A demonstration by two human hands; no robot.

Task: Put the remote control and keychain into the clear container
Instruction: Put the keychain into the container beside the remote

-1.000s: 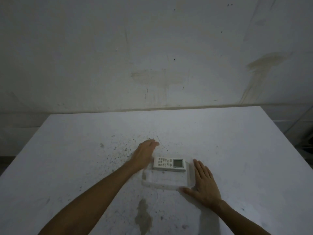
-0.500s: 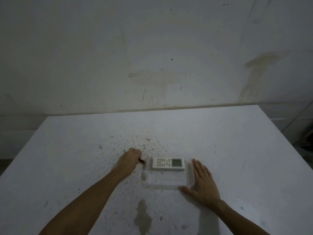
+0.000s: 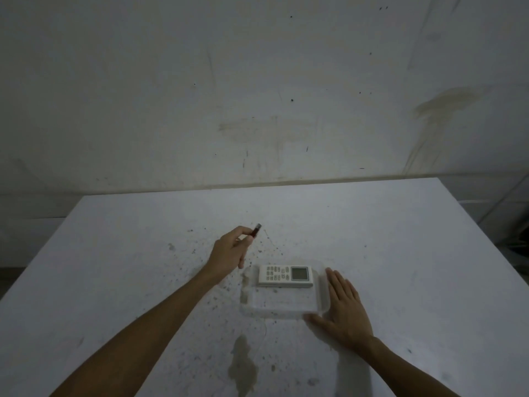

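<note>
The left hand (image 3: 230, 250) has just lifted the small dark red keychain (image 3: 255, 230) off the bench, pinched tight; the white remote control (image 3: 286, 276) already lies in the clear plastic container (image 3: 282, 306), steadied by the flat, open right hand (image 3: 343, 308)

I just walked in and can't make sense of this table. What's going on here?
A person is packing small things into a clear container on a stained white table. A white remote control already lies inside it, along the far side. The left hand is raised beyond the container's left end, pinching a small dark keychain in its fingertips, not yet in the container. The right hand lies flat, open, against the container's right side.
</note>
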